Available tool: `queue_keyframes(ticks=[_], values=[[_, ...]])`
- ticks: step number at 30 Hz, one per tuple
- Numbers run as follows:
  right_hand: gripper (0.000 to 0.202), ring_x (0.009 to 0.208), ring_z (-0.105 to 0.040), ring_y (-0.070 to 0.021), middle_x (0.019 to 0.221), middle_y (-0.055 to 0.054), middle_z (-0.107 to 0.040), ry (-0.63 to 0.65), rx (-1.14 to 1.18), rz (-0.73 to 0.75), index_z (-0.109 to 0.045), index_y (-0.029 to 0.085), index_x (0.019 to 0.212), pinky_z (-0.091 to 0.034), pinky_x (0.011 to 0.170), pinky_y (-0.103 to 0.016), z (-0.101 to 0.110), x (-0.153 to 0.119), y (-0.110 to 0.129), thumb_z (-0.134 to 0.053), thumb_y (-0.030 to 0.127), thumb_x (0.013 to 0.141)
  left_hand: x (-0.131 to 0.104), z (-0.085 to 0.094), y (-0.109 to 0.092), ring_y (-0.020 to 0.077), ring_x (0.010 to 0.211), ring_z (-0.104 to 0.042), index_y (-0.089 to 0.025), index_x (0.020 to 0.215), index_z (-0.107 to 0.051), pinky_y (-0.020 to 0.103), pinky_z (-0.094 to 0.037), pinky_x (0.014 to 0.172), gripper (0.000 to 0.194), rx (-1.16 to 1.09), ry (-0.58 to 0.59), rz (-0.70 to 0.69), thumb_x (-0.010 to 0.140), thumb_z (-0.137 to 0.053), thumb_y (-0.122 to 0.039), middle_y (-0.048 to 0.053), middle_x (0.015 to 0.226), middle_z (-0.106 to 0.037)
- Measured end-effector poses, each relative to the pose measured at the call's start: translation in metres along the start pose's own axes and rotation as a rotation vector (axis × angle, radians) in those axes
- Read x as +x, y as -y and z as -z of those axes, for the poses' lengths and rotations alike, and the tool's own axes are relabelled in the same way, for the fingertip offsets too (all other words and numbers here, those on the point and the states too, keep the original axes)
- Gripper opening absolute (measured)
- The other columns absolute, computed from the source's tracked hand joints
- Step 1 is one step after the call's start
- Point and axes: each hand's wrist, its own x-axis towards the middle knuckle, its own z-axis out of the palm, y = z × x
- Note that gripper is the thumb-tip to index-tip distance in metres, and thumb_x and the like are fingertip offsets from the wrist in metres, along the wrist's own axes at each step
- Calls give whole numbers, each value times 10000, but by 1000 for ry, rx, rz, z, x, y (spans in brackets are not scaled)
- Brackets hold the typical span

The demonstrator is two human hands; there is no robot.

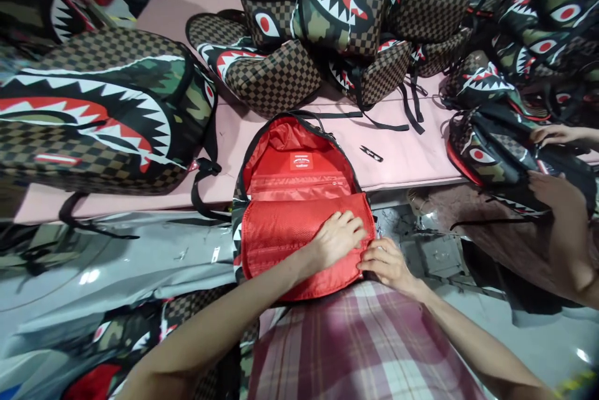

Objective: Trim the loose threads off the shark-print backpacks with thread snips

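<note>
An unzipped backpack with a red lining lies before me, its top on the pink table and its lower part against my lap. The front panel is folded down toward me, so its red inside faces up. My left hand rests on that lining near the right side, fingers spread and slightly bent. At the panel's right edge, my right hand has its fingers closed over the rim. A small label and a zipped inner pocket show inside the bag. Beyond it, black thread snips lie on the table.
A large checkered shark-face backpack lies left on the pink table. Several similar bags are piled at the back. On the right, another person's hands work on a dark bag. More bags sit low at left.
</note>
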Motion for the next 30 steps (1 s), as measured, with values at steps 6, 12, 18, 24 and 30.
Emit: queue_keyframes(ticks=[6, 12, 18, 24, 30], values=[[252, 867, -541, -155, 787, -17, -667, 42, 83, -1, -659, 240, 911, -432, 749, -312, 7, 6, -1, -410, 196, 917, -1, 19, -7, 194, 743, -524, -147, 801, -543, 312, -350, 609, 153, 47, 68, -27, 857, -411, -97, 59, 758, -577], [252, 866, -569, -162, 803, -39, -660, 4, 155, -4, -650, 228, 926, -452, 740, -321, 20, 10, -3, -402, 187, 911, -84, 58, 33, 174, 601, -572, -200, 650, -584, 267, -337, 540, 149, -265, 158, 777, 768, -574, -291, 6, 625, -624], [253, 817, -562, -170, 779, -47, -654, -22, 240, 43, -653, 220, 927, -471, 711, -329, 17, 24, 0, -412, 149, 898, -167, 72, 42, 227, 706, -619, -216, 767, -642, 327, -461, 601, 224, -114, -42, 1091, 815, -473, -356, 30, 754, -681], [231, 820, -577, -180, 803, -51, -659, -14, 208, 26, -664, 238, 932, -491, 693, -340, 22, 29, -2, -470, 135, 864, -90, 23, -36, 225, 1149, -512, -107, 1175, -531, 341, -439, 955, 343, -21, -205, 372, 869, -460, -245, 136, 1197, -594], [247, 782, -583, -202, 786, -44, -660, -51, 226, -12, -666, 269, 943, -498, 651, -359, 14, 18, -5, -505, 118, 833, -78, -6, -47, 216, 1312, -334, -84, 1277, -425, 365, -349, 1054, 439, -118, -116, 204, 884, -457, -278, 153, 1348, -463]])
